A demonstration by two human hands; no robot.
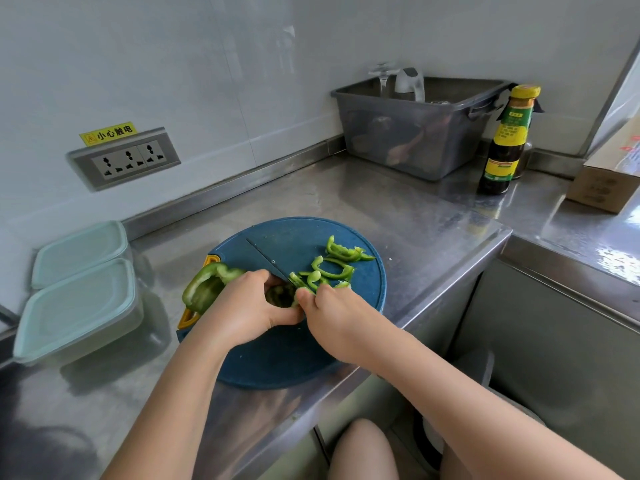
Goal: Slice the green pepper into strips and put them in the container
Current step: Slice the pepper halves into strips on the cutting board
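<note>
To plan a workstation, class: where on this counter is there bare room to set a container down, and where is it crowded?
Free: steel between the cutting board and the grey bin; front-left, between the lidded containers and the left forearm. Crowded: the board, under left hand, right hand, knife, pepper, strips.

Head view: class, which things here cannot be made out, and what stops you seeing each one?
In the head view:
1. The knife handle, hidden inside the right hand.
2. The pepper near the blade, mostly covered by the left hand.
3. What the grey tub holds, murky through its tinted wall.
4. The bottle label print, too small.
5. The cardboard box, cut off by the right edge.
</note>
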